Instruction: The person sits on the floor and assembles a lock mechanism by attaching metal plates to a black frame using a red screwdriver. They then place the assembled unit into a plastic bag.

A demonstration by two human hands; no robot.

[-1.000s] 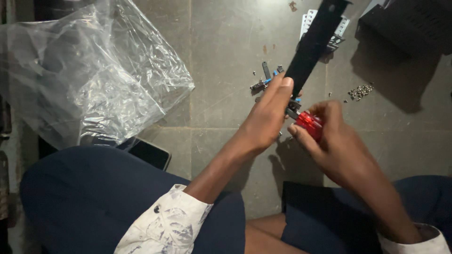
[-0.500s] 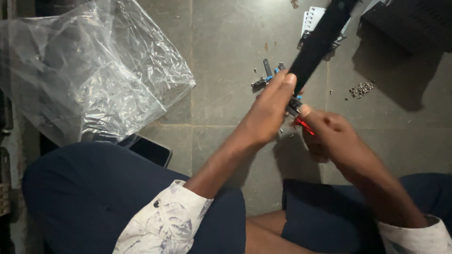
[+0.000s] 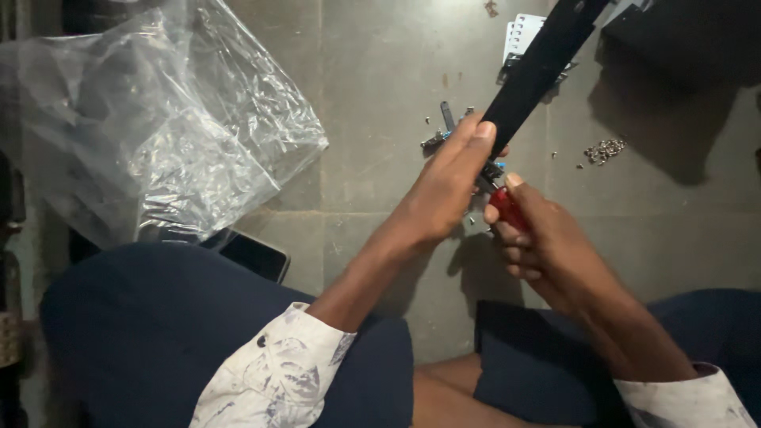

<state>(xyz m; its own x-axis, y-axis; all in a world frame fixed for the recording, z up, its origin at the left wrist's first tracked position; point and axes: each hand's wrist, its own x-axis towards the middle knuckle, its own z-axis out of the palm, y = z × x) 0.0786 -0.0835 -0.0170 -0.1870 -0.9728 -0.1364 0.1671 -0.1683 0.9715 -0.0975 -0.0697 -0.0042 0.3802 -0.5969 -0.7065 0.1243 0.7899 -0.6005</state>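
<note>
the left hand (image 3: pixel 448 186) reaches forward from a white patterned sleeve (image 3: pixel 273 372), arm stretched out over the floor, fingers wrapped around the lower end of a long black bar (image 3: pixel 543 67). the grasp is clenched, thumb laid along the near edge of the bar. the bar slants up and away to the right from this hand and runs out of view at the top edge.

the right hand (image 3: pixel 539 238) sits just right of and below the bar's lower end, wrist bent inward, fingers curled tight around the red handle of a screwdriver (image 3: pixel 506 208). the tip of the screwdriver points up at the bar's lower end, where a small blue part shows; contact there is hidden by the left fingers and cannot be told.

on the floor just behind the bar's lower end lie small loose metal parts (image 3: pixel 440 131). a little heap of screws (image 3: pixel 604 149) lies to the right of the bar, apart from it. a white card (image 3: pixel 519 36) lies under the bar's upper stretch. a crumpled clear plastic bag (image 3: pixel 158 119) lies well to the left of the bar. a dark phone (image 3: pixel 254 255) lies below the bag, beside the person's knee.
</note>
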